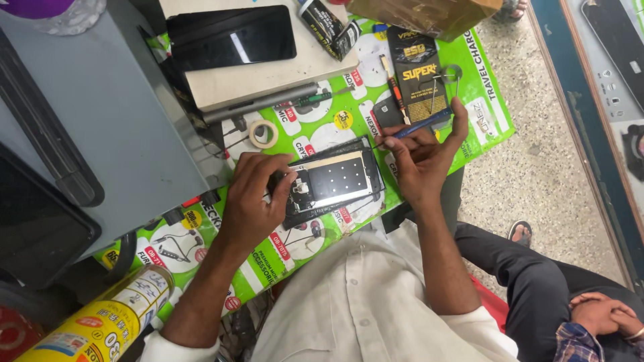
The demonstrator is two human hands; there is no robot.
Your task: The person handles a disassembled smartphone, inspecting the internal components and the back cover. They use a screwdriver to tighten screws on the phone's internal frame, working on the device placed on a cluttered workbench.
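I see the yellow can (94, 325) cut off at the bottom edge, opened phone (330, 182) partly under my left hand (249, 201), screwdriver (419, 124) tip too small to tell.
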